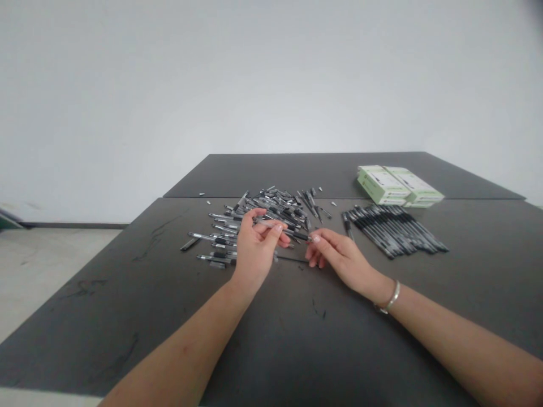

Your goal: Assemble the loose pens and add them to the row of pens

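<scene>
Between my two hands a pen with a clear barrel and a black grip is held nearly level above the table. My left hand pinches its barrel between thumb and fingers. At the pen's right end, the fingertips of my right hand are closed on the tip; whether a small tip part is in them I cannot make out. Behind my hands spreads a loose pile of pens and pen parts. Several pens lie to the left of my left hand, partly hidden by it.
On the right, pens lie side by side in a neat row. Behind them stand stacked green and white boxes. Small silver tips are scattered around the pile. The dark table has a seam across it and a pale wall behind.
</scene>
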`<action>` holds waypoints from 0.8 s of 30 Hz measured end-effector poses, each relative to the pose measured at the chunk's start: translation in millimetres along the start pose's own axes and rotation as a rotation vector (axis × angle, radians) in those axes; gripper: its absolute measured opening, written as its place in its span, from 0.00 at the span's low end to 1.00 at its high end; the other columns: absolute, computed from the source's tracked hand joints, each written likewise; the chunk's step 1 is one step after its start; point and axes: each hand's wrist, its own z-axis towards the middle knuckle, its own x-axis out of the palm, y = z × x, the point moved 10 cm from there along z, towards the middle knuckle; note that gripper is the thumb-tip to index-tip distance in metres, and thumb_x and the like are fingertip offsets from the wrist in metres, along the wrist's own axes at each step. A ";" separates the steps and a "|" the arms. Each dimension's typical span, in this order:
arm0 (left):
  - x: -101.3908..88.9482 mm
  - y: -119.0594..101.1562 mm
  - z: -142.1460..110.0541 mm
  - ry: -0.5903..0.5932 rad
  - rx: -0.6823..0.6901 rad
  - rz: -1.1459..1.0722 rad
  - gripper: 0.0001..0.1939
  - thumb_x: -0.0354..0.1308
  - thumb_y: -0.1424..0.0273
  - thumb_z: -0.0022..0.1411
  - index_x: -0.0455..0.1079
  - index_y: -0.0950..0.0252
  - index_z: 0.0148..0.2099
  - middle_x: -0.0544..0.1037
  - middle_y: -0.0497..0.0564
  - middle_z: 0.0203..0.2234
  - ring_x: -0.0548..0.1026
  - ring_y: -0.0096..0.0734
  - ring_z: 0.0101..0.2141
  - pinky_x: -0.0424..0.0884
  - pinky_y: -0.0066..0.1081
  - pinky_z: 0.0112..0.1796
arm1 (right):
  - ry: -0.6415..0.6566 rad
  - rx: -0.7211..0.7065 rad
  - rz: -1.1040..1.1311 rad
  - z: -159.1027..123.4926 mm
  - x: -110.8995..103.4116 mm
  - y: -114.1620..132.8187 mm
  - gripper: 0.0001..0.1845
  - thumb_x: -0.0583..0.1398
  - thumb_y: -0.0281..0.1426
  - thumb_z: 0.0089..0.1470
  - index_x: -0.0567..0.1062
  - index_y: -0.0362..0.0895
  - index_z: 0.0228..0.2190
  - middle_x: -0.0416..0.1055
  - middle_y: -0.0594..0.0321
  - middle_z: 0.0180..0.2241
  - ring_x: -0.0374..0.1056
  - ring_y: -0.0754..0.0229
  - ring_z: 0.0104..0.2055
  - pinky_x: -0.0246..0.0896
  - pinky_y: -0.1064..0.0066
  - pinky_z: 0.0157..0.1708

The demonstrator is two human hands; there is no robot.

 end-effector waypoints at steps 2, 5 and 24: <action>-0.7 0.8 0.6 -0.002 0.002 0.001 0.21 0.61 0.73 0.55 0.55 0.63 0.47 0.78 0.47 0.28 0.75 0.26 0.22 0.74 0.27 0.25 | -0.015 -0.023 -0.007 0.4 -1.2 -0.6 0.14 0.54 0.41 0.61 0.69 0.42 0.37 0.72 0.62 0.28 0.70 0.63 0.27 0.64 0.73 0.27; -1.9 1.9 2.5 0.000 0.004 0.001 0.21 0.61 0.73 0.55 0.56 0.63 0.48 0.78 0.48 0.28 0.75 0.26 0.22 0.74 0.28 0.25 | -0.035 -0.038 -0.057 0.0 -2.8 -1.8 0.13 0.54 0.39 0.61 0.71 0.43 0.35 0.71 0.64 0.25 0.69 0.63 0.26 0.64 0.73 0.27; -36.5 4.6 18.9 -0.196 -0.011 -0.076 0.22 0.61 0.76 0.53 0.56 0.64 0.48 0.78 0.47 0.27 0.74 0.24 0.22 0.74 0.27 0.27 | -0.133 0.010 -0.904 14.6 -33.6 -26.4 0.12 0.55 0.33 0.58 0.78 0.44 0.38 0.74 0.57 0.38 0.71 0.57 0.36 0.61 0.69 0.37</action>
